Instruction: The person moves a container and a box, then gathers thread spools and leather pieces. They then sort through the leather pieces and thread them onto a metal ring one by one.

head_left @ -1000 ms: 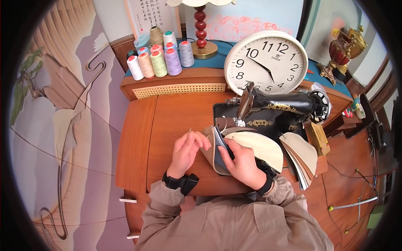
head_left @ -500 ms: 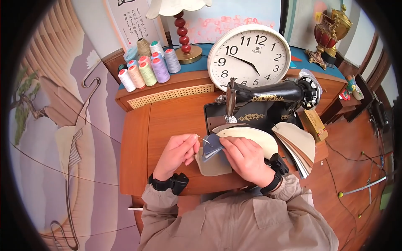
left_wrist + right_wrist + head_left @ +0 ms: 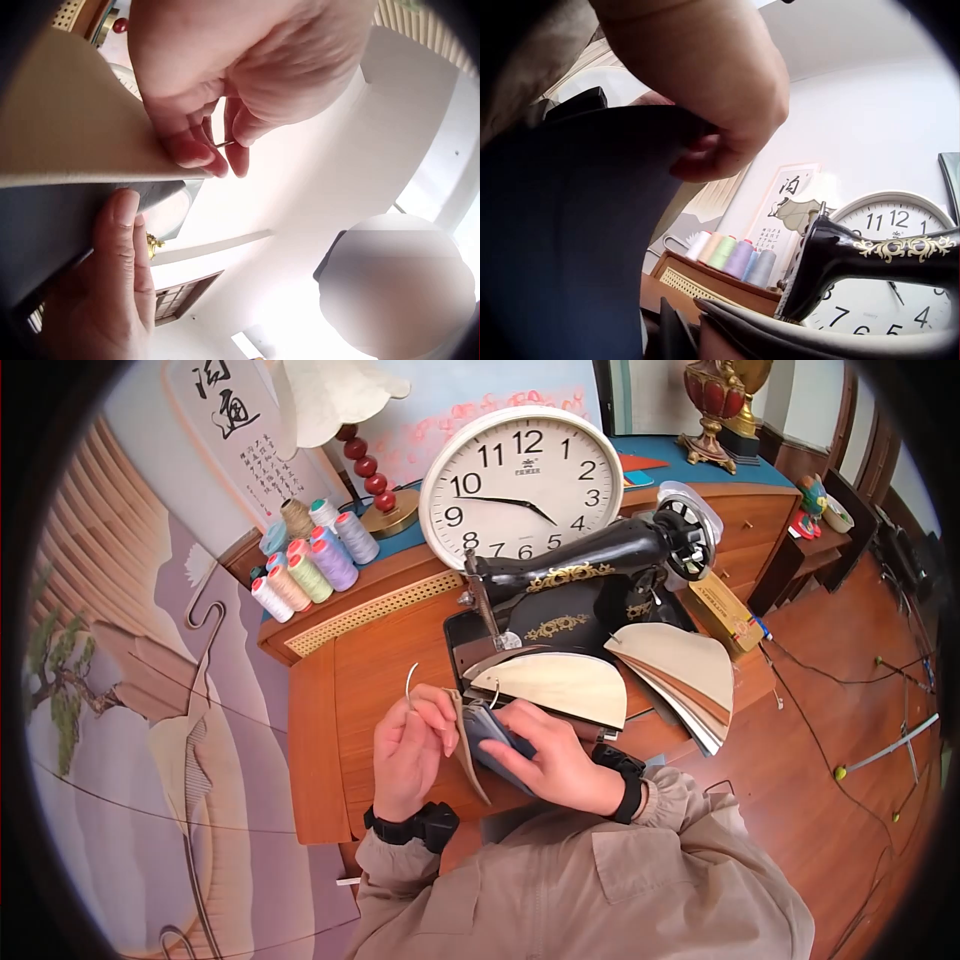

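My left hand (image 3: 408, 745) pinches a thin curved metal ring (image 3: 411, 680) that sticks up above the fingers; a thin bit of metal (image 3: 223, 143) shows between thumb and finger in the left wrist view. Its fingers lie against a beige swatch (image 3: 470, 760), which stands on edge between the hands. My right hand (image 3: 565, 760) grips a stack of dark blue swatches (image 3: 487, 732), its thumb on their face. A second curved bit of metal (image 3: 496, 694) shows at their top edge. Beyond lies a cream half-round swatch (image 3: 550, 682) before the black sewing machine (image 3: 570, 575).
A fan of beige, brown and white swatches (image 3: 675, 675) lies to the right, by a yellow box (image 3: 722, 617). Behind the machine stand a large round clock (image 3: 525, 470), several thread spools (image 3: 310, 575) and a lamp (image 3: 372, 485). The wooden table (image 3: 350, 710) stretches left.
The beige swatch, flat on the table half a second ago, now stands up beside the blue stack. The blue swatches have tilted back upright. The head view has shifted rightward.
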Tool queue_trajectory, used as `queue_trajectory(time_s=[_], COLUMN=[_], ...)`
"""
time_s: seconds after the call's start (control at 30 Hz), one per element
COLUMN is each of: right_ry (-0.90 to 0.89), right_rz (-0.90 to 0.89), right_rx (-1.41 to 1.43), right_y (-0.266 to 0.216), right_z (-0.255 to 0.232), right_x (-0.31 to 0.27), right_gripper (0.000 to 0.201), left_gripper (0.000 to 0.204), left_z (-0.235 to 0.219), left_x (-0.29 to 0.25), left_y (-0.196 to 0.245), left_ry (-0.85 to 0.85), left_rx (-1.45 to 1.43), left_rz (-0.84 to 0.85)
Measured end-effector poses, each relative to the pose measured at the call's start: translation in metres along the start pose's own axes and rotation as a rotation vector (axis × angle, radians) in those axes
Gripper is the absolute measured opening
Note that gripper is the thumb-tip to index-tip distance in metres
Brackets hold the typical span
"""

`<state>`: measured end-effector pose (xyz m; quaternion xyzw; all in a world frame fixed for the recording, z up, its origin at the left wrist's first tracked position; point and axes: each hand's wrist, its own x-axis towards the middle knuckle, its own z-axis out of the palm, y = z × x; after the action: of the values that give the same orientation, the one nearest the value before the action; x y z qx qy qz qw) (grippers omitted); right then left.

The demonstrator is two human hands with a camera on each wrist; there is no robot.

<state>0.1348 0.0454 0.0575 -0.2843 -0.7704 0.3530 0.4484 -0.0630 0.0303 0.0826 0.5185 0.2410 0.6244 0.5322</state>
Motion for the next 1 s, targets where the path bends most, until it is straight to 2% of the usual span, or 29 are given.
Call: queue_trajectory(time_s=[0.07,0.13,0.23,0.3,0.33,0.37,0.47,0.57,0.7,0.77,0.83,1.0], right_ry=[0.057,0.112,0.137,0.219,0.249,0.245,0.26,0.218,0.221,0.238,0.259,0.355], right_rz=[-0.005,-0.011,-0.021,-0.054,-0.104,-0.106,-0.314,-0.366,-0.328,-0.246,-0.226,-0.197], right_rx=[-0.006,-0.01,-0.069,-0.129,-0.154,-0.15,-0.311,-0.414,-0.406,-0.395,-0.347,-0.214], right_y=[0.003,0.002,-0.002,-0.002,-0.001,-0.001,0.0,-0.006,-0.011,-0.015,-0.013,-0.009], right_z=[-0.003,-0.009,-0.021,-0.028,-0.031,-0.035,-0.048,-0.06,-0.064,-0.066,-0.066,-0.064], right_x=[-0.004,-0.009,-0.015,-0.017,-0.019,-0.02,-0.021,-0.025,-0.031,-0.033,-0.033,-0.033], right_gripper=[0.025,0.025,0.025,0.022,0.032,0.032,0.059,0.06,0.059,0.053,0.049,0.039], left_gripper=[0.03,0.027,0.028,0.028,0.028,0.028,0.028,0.028,0.025,0.025,0.027,0.03], left_z=[0.011,0.023,0.034,0.044,0.05,0.055,0.068,0.078,0.091,0.092,0.09,0.099], left_x=[0.001,0.004,0.003,0.002,0.002,0.002,0.001,0.003,0.007,0.008,0.008,0.005], left_y=[0.0,-0.001,-0.007,-0.006,-0.005,-0.004,0.001,0.003,-0.001,-0.004,-0.008,-0.021], left_ry=[0.014,0.067,0.08,0.105,0.125,0.131,0.149,0.213,0.274,0.293,0.23,0.19], left_rx=[0.07,0.267,0.225,0.234,0.238,0.24,0.322,0.317,0.275,0.233,0.122,0.024], left_rz=[0.037,0.125,0.167,0.134,0.101,0.101,0.063,0.01,0.02,0.046,0.073,0.114])
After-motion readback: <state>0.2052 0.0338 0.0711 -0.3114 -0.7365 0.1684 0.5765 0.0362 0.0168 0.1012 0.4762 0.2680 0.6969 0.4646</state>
